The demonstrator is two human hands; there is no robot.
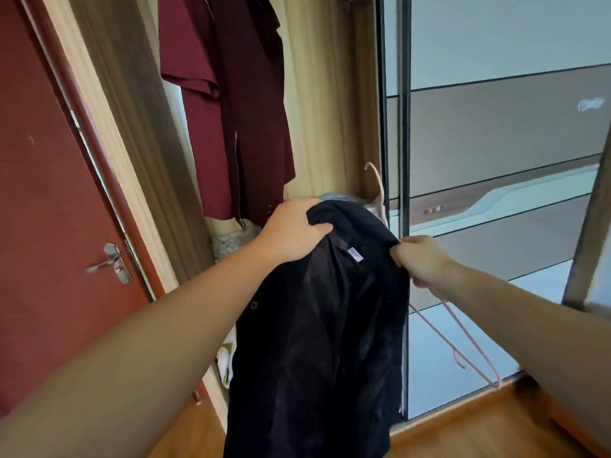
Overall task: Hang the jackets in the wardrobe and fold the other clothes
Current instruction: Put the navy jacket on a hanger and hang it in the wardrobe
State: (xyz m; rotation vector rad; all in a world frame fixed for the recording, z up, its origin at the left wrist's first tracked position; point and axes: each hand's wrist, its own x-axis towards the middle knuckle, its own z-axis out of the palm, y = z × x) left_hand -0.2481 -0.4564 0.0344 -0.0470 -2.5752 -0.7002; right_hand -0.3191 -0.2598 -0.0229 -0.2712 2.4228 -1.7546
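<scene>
Head view: the left hand [291,233] grips the collar of a dark navy fabric jacket [317,325] hanging between both hands. The right hand [420,259] pinches its other shoulder, a thin pink wire hanger [463,338] dangling below that hand

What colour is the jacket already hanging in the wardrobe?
Dark red, maroon jacket, seen in the head view.

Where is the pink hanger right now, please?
The pink hanger hangs below the right hand, right of the dark jacket, before the wardrobe's sliding door.
</scene>
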